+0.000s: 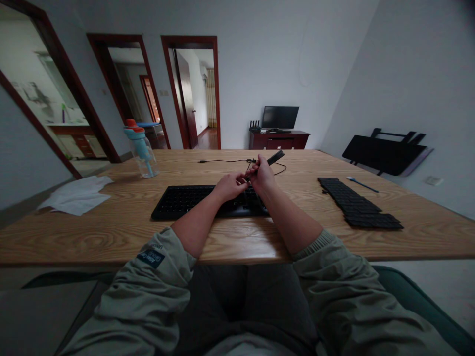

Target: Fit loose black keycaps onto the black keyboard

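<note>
My right hand (264,174) is closed around a slim black tool (275,157) whose thick end sticks out past the thumb, up and to the right. Its other end is hidden by my fingers, so I cannot tell its kind. My left hand (232,186) meets the right one, fingertips bent together close to the lower end of the tool. What they pinch, if anything, is too small to make out. Both hands are over a black keyboard (183,200), its right part covered by my hands and forearms. A thin black cable (226,160) runs behind it.
Black keycaps (351,201) lie in rows on the wooden table (230,242) at the right, beside a small blue-handled brush (363,185). White paper sheets (79,195) and a clear bottle with a red and blue lid (143,151) are at the left.
</note>
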Demonstrator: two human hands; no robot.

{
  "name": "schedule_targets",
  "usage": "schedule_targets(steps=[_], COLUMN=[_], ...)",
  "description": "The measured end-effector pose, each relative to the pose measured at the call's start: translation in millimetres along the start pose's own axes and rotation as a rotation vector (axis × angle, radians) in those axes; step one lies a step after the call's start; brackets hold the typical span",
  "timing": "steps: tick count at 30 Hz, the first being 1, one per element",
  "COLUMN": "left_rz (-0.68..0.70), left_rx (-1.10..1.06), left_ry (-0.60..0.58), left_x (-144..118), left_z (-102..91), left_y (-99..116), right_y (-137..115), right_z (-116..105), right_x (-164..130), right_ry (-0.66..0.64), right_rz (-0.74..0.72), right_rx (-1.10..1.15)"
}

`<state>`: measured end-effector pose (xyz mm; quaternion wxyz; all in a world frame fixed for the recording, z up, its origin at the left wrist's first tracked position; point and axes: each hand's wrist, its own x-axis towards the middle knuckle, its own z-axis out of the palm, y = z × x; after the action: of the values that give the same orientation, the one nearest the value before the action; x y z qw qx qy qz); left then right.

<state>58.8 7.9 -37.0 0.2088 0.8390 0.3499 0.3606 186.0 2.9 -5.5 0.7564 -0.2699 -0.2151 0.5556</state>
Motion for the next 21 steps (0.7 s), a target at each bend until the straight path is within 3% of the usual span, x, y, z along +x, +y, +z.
schedule_targets(steps=[21], left_rz=[-0.020], left_rx=[-0.050], left_ry=[0.004], left_x=[3.0], left_z=[4.0], left_y=[-3.7], right_y=[-0.2], right_z=[1.0], right_x=[-2.3], right_ry=[0.006], right_rz=[-0.025], right_rx=[0.007])
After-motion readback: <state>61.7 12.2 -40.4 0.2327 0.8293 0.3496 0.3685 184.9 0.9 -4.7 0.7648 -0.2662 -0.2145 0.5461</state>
